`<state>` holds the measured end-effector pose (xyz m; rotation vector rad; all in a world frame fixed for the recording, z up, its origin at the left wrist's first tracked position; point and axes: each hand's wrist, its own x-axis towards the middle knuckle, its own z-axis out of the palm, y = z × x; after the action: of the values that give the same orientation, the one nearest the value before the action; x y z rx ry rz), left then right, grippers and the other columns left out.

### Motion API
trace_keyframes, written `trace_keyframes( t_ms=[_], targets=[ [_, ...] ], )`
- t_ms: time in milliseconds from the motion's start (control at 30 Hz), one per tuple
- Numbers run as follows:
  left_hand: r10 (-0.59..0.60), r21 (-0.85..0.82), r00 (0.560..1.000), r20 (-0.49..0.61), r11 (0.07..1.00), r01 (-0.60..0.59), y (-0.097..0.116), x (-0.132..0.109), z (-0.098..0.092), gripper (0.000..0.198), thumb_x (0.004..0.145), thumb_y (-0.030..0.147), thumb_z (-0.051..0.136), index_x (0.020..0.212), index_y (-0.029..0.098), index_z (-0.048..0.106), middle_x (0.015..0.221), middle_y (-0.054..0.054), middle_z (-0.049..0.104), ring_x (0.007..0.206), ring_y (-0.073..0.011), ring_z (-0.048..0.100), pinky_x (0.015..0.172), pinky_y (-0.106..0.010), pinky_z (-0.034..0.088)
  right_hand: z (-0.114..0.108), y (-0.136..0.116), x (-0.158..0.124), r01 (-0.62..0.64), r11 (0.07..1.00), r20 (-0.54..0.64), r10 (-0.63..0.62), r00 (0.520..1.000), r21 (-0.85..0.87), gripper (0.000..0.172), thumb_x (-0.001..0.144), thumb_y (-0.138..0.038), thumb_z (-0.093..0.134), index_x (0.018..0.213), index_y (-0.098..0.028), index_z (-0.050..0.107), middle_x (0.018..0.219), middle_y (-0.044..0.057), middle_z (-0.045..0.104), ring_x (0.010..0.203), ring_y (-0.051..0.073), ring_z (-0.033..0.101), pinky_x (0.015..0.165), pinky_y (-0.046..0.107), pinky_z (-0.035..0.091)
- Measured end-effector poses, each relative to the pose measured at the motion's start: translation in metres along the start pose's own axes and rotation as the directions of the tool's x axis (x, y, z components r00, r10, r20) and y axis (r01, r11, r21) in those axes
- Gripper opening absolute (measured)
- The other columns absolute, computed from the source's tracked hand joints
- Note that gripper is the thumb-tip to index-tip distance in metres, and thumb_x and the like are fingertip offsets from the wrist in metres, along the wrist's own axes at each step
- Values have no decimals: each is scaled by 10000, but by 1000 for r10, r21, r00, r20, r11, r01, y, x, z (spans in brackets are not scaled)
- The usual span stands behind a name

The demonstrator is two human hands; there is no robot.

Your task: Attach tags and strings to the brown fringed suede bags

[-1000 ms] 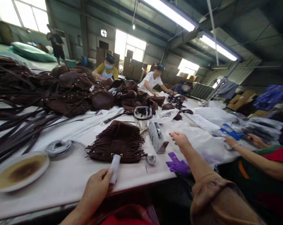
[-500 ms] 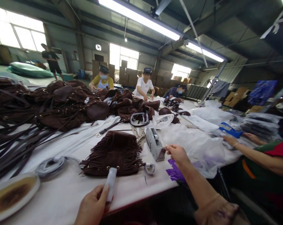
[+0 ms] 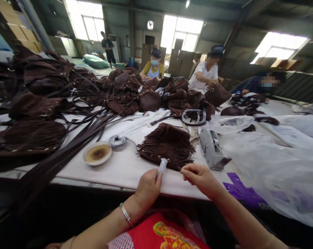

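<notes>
My left hand (image 3: pixel 149 185) is closed around a narrow strip wrapped in pale film (image 3: pixel 162 167). The strip's far end meets the front edge of a dark brown fringed bag (image 3: pixel 169 145), between two brass-coloured studs. My right hand (image 3: pixel 198 175) is in a pinch just off the bag's near right corner; whatever its fingertips hold is too small to make out. To the right of the bag stands a grey tape dispenser (image 3: pixel 210 150). Left of the bag lies a coil of film-wrapped strap (image 3: pixel 117 142).
A shallow dish (image 3: pixel 108 157) with brown-stained contents sits left of the coil. Brown bags and long straps (image 3: pixel 78 152) are heaped behind and to the left. Clear plastic sheeting (image 3: pixel 273 169) and a purple bag (image 3: pixel 243 193) lie rightward. Several people work across the table.
My right hand has come away from the tape dispenser, moving left toward the strip. My left hand keeps its hold on the strip. The view has swung left.
</notes>
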<state>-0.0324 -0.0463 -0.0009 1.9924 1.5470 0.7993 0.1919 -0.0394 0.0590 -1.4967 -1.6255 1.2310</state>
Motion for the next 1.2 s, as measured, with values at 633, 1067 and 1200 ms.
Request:
trace_keyframes(
  t_ms=[633, 1067, 1200],
  targets=[
    [-137, -605, 988, -65, 793, 71, -17, -9, 6, 309, 822, 236, 652, 1123, 165, 641, 896, -132, 698, 806, -264, 656, 834, -348, 511, 84, -15, 58, -225, 941, -21, 227, 974, -254, 196, 666, -203, 548, 479, -175, 597, 458, 3, 596, 454, 109, 485, 484, 233, 343],
    [-112, -283, 992, 58, 951, 124, -4, 2, -19, 248, 913, 244, 485, 890, 176, 722, 823, -68, 721, 729, -185, 631, 714, -274, 445, 84, -2, 45, -160, 965, -55, 152, 987, -210, 166, 725, -253, 598, 613, -170, 686, 592, 22, 691, 564, 147, 604, 564, 240, 414],
    [-185, -399, 981, 54, 897, 191, -3, 0, -15, 257, 888, 247, 512, 972, 165, 741, 883, -64, 744, 780, -182, 653, 734, -266, 469, 88, 2, 41, -216, 969, -150, 197, 969, -123, 128, 704, -233, 655, 811, -163, 645, 620, 26, 697, 570, 162, 628, 537, 236, 422]
  ],
)
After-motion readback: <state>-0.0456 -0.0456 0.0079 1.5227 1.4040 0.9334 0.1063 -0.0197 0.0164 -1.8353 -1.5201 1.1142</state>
